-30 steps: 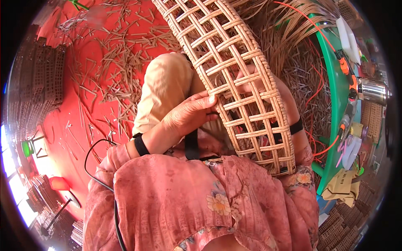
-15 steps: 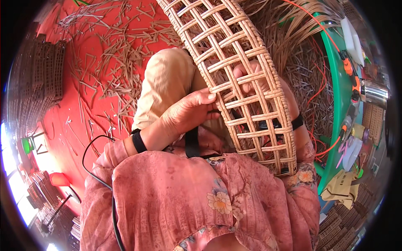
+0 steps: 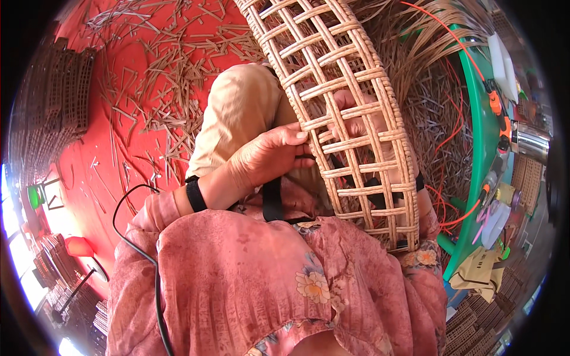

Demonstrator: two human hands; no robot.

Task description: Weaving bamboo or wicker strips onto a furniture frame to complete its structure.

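Note:
A long basket (image 3: 330,92) of woven tan strips, with an open lattice side and a braided rim, lies slanted across my lap toward the top of the view. My left hand (image 3: 270,151) grips its left edge, thumb on the outside and fingers curled against the weave. Through the lattice, my right hand (image 3: 356,115) shows behind the basket's side, its fingers bent near a cross strip. The weave hides part of that hand, so whether it pinches a strip cannot be made out.
Cut strips (image 3: 172,89) litter the red floor (image 3: 89,178). A green table (image 3: 475,196) at the right bears tools with orange cords, a metal cylinder (image 3: 530,141) and a brown paper bag (image 3: 478,273). Stacked woven pieces (image 3: 65,89) stand at the far left; long loose strips lie upper right.
The basket's far end has swung slightly to the right. My right hand has shifted a little to the left behind the lattice; my left hand keeps its hold on the edge.

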